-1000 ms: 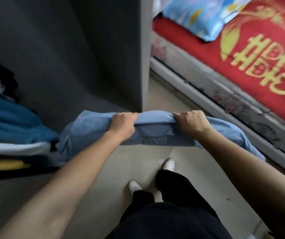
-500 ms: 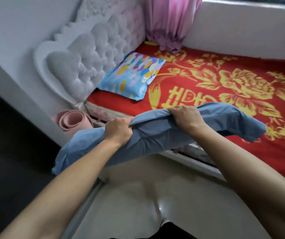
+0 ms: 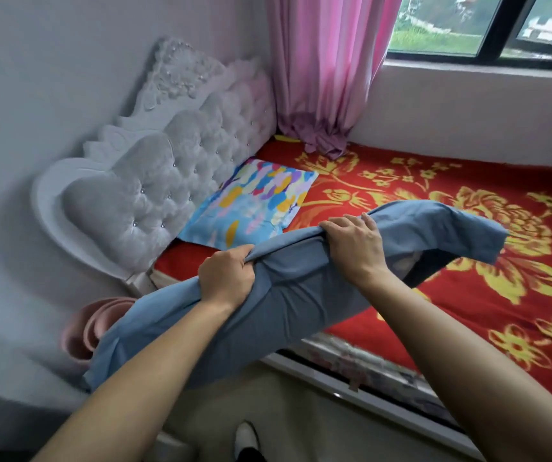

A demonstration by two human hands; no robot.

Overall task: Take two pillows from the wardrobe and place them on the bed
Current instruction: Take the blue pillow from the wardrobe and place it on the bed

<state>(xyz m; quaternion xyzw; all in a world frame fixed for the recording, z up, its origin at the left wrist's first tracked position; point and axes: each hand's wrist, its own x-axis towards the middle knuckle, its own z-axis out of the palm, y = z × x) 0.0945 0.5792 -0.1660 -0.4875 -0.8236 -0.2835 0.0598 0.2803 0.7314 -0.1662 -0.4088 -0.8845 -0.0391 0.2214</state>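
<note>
I hold a plain blue pillow in the air over the near edge of the bed. My left hand grips its top edge near the middle. My right hand clutches the same edge further right, above the red and yellow bedspread. A colourful patterned pillow lies flat on the bed against the white tufted headboard. The wardrobe is out of view.
A pink curtain hangs at the bed's far corner under a window. A rolled pink mat stands on the floor beside the headboard. The bed frame rail runs along the floor before me; my shoe shows below.
I have turned from the wardrobe to the bed, carrying the blue pillow with both hands. The pillow has risen and moved over the bed's near edge.
</note>
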